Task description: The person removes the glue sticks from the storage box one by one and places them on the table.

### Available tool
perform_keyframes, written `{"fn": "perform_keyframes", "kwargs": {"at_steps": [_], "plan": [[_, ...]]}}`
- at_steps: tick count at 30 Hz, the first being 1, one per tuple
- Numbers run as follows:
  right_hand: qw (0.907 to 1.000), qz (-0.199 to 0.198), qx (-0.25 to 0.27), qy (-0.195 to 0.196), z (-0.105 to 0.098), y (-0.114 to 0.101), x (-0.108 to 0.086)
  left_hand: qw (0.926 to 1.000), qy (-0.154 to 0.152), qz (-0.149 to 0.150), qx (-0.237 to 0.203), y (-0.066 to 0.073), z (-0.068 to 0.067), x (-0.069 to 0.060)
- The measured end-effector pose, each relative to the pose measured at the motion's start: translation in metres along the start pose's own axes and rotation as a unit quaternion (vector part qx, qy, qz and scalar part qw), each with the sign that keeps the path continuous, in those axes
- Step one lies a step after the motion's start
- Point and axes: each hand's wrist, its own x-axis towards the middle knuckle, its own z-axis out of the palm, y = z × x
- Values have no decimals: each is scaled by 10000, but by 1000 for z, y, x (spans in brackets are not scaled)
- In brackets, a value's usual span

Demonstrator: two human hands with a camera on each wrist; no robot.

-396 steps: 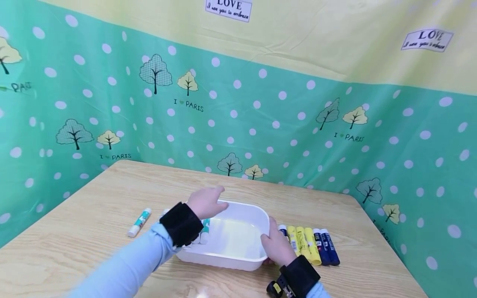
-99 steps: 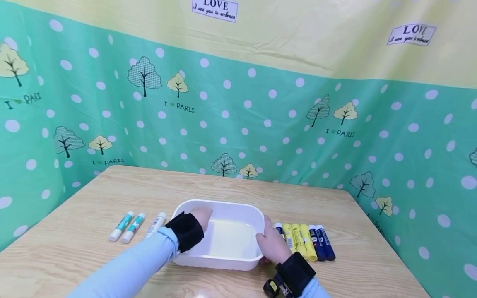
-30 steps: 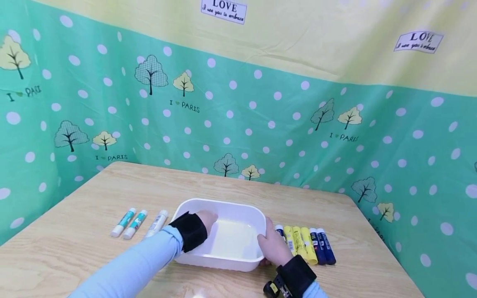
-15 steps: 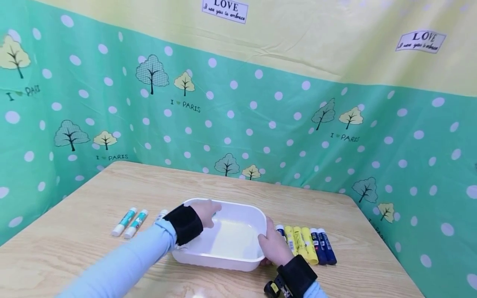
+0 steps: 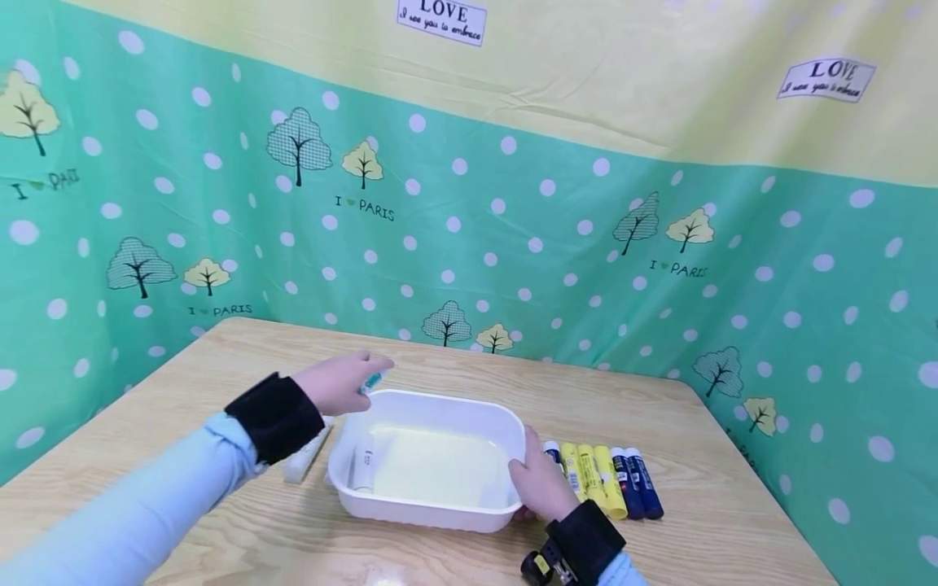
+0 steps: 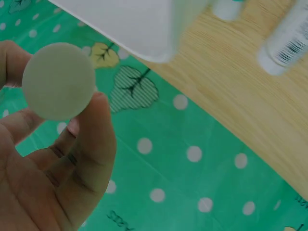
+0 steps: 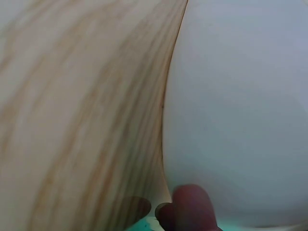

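Note:
My left hand is over the back left corner of the white plastic basin, pinching a glue stick with a teal label. In the left wrist view its round pale end points at the camera between thumb and fingers. My right hand grips the basin's right rim; in the right wrist view a finger lies against the basin wall. Inside the basin, at the left, a white glue stick leans on the wall.
A white glue stick lies left of the basin, partly behind my left wrist. Right of the basin, yellow glue sticks and dark blue ones lie in a row on the wooden table. A patterned curtain hangs behind.
My left hand has come up from inside the basin and moved left with the teal-labelled glue stick, uncovering the white one inside. My right hand keeps its grip on the rim.

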Motion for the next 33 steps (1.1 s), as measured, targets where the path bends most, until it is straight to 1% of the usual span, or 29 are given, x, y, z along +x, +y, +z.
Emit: {"fn": "perform_keyframes", "kwargs": {"at_steps": [3, 5, 8, 12, 15, 18, 21, 23, 25, 27, 30, 33], "plan": [[10000, -10, 0, -5, 0, 0, 0, 9999, 83, -49, -124, -15, -1, -9], [10000, -26, 7, -9, 0, 0, 0, 9995, 90, -106, -283, -25, 0, -15], [10000, -29, 9, -25, 1, 0, 1, 9991, 196, -156, -355, -43, 0, -23], [10000, -30, -11, -22, 1, 0, 1, 9979, 344, -438, -318, -68, 2, -35], [10000, -28, -29, -8, 0, 0, 2, 9964, 426, -648, -333, -87, 6, -44], [10000, -23, -26, 15, 0, 1, 3, 9954, 536, -725, -320, -107, 13, -52], [10000, -6, -32, 13, -1, 1, 3, 9940, 576, -891, -266, -125, 20, -58], [10000, 10, -45, 5, -1, 1, 3, 9929, 535, -1031, -272, -135, 23, -61], [10000, 38, -50, -11, -1, 1, 2, 9910, 488, -1211, -280, -143, 25, -63], [10000, 64, -49, -14, -1, 2, 2, 9901, 422, -1314, -273, -149, 27, -66], [9999, 90, -46, -2, 0, 1, 1, 9902, 368, -1331, -211, -155, 29, -69], [9999, 91, -44, 15, 0, 1, 1, 9910, 366, -1280, -124, -158, 34, -68]]}}
